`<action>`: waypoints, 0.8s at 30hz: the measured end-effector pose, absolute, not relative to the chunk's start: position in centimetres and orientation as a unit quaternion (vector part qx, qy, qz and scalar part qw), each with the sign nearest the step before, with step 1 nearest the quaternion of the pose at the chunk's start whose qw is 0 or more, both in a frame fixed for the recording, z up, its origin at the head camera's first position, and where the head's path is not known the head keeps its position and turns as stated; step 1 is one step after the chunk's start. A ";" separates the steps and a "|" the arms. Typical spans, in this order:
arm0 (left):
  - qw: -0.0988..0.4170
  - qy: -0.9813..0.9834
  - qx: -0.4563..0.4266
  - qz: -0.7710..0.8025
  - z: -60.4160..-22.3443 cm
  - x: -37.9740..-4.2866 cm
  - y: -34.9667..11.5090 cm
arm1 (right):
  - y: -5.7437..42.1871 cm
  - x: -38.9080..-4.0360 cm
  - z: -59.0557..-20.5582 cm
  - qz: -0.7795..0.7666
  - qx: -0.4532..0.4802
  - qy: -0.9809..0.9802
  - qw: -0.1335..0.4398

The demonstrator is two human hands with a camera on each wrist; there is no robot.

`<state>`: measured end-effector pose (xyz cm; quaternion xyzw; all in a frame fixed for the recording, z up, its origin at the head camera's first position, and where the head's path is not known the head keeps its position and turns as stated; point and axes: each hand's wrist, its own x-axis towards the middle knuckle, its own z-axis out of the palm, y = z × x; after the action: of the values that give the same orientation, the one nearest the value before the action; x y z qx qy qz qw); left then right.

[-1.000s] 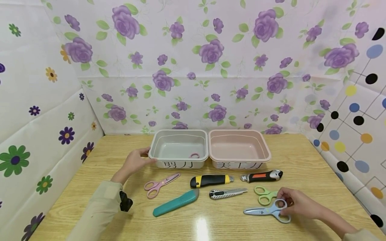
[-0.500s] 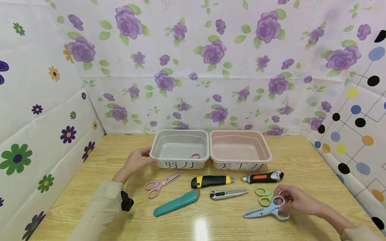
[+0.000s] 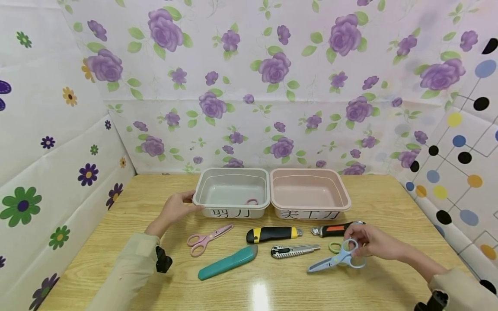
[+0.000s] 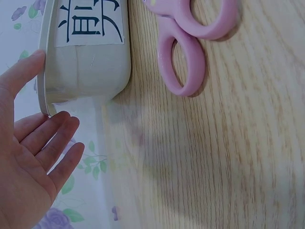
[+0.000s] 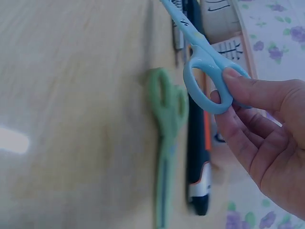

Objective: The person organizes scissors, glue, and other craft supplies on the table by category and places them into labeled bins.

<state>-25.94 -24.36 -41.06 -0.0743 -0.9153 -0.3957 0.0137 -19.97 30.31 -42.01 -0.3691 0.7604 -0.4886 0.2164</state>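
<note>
My right hand point(image 3: 378, 244) pinches pale blue scissors point(image 3: 334, 260) by the handle loops. In the right wrist view they hang above the table, blades pointing away from the hand. Below them lie green scissors point(image 5: 167, 119), mostly covered by the hand and the blue pair in the head view. My left hand point(image 3: 175, 212) touches the left front corner of the grey bin point(image 3: 256, 212), its thumb at the rim and its fingers loosely extended beside it. One pink handle loop point(image 3: 252, 201) shows inside that bin. Pink scissors point(image 3: 210, 236) lie on the table in front of it.
A pink bin point(image 3: 310, 208) stands right of the grey one; both carry labels. On the table lie a black-yellow utility knife point(image 3: 274, 233), a silver cutter point(image 3: 294, 250), a teal cutter point(image 3: 227, 261) and a black-orange knife point(image 3: 337, 229). Patterned cloth walls point(image 3: 249, 129) enclose the table.
My right hand has lifted the blue scissors and moved them slightly up and left, over the green pair. The left hand stays at the grey bin's corner.
</note>
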 end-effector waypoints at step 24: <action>0.021 -0.918 -0.081 -0.388 -40.8 -26.0 -24.2 | 22.1 -25.6 -33.4 -0.424 -0.357 0.822 0.129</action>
<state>-25.99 -24.19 -40.79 -0.0810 -0.9178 -0.3881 0.0214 -25.64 22.06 -33.44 -0.3566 0.8222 -0.4244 0.1292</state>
